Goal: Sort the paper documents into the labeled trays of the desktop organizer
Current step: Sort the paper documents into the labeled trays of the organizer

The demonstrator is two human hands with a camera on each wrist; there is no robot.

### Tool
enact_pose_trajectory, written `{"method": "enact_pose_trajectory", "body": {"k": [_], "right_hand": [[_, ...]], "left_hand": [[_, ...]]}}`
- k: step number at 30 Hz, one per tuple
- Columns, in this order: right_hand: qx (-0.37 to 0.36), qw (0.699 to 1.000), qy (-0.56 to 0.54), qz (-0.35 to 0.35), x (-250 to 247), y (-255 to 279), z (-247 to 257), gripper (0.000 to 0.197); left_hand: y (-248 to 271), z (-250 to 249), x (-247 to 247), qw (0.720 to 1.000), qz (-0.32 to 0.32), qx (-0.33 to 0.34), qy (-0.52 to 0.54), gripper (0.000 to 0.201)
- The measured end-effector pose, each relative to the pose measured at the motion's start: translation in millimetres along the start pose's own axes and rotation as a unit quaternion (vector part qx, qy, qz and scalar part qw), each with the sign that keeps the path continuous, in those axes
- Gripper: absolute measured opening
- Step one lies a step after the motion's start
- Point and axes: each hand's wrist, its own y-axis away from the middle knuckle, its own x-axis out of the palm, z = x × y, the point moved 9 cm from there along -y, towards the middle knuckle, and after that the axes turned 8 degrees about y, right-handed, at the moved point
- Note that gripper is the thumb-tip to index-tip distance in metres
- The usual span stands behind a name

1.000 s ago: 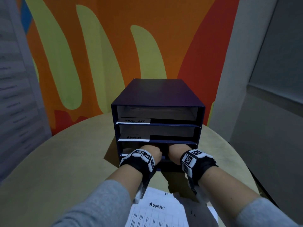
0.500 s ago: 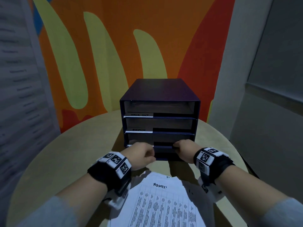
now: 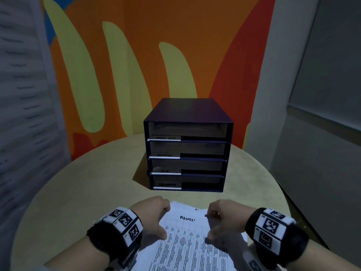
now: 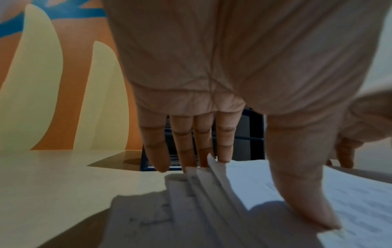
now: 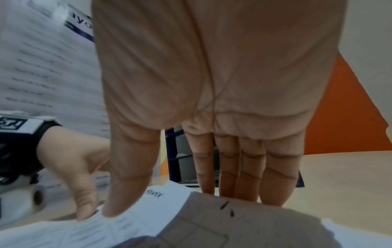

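Top sheet (image 3: 187,237) of the paper stack (image 4: 191,209) lies on the round table (image 3: 78,192) at the near edge, 6 o'clock from the desktop organizer (image 3: 187,145). Long axis runs roughly 6-to-12, tilted a little toward 1 o'clock, header end pointing at the organizer's open front.

Both hands are on it. Left hand (image 3: 154,214) at the sheet's 10 o'clock corner: fingers straight and pointing down at the fanned edges of the stack, thumb flat on the top page. Right hand (image 3: 220,218) at the 2 o'clock corner: fingers straight, tips on the far edge, thumb pressing the paper. Neither has yet closed round a sheet, so both read as spread and resting. They are about equally near; my judgement is a two-handed lift.

Writing: the top sheet is headed "ADMIN" by hand, over a printed table too small to read. Four trays, each with a white label strip at left. The second label (image 3: 165,155) seems to read "ADMIN"; the others are illegible in this light.

Judgement: the coming move goes toward 12 o'clock and upward, into the second tray from the top.
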Motion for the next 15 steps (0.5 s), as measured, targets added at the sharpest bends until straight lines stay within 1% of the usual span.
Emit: {"method": "enact_pose_trajectory", "body": {"k": [2,4,5,7,9,11,12,15], "right_hand": [[-0.004,0.999,0.035,0.017,8,-1,3,0.058],[-0.006,0.998,0.065,0.016,9,-4,7,0.062],[-0.004,0.997,0.075,0.011,8,-5,8,0.060],[0.002,0.996,0.085,0.001,4,-7,10,0.054],[0.007,0.997,0.077,-0.009,1,-7,11,0.042],[0.010,0.998,0.048,-0.037,-5,-8,8,0.025],[0.015,0.998,0.031,-0.053,-9,-8,5,0.022],[0.035,0.993,-0.023,-0.108,-25,-4,-9,0.028]], "left_hand": [[-2,-1,2,1.000,-0.006,-0.005,0.006,0.064],[-4,-1,0,1.000,-0.019,-0.012,0.006,0.054],[-5,-2,-2,0.999,-0.032,-0.009,0.000,0.048],[-9,-5,-8,0.998,-0.061,0.008,-0.013,0.030],[-10,-8,-15,0.995,-0.091,0.028,-0.001,0.013],[-10,-5,-24,0.990,-0.121,0.034,0.067,0.009],[-9,-1,-29,0.984,-0.134,0.032,0.112,0.010],[-4,10,-45,0.962,-0.173,0.040,0.206,0.011]]}}
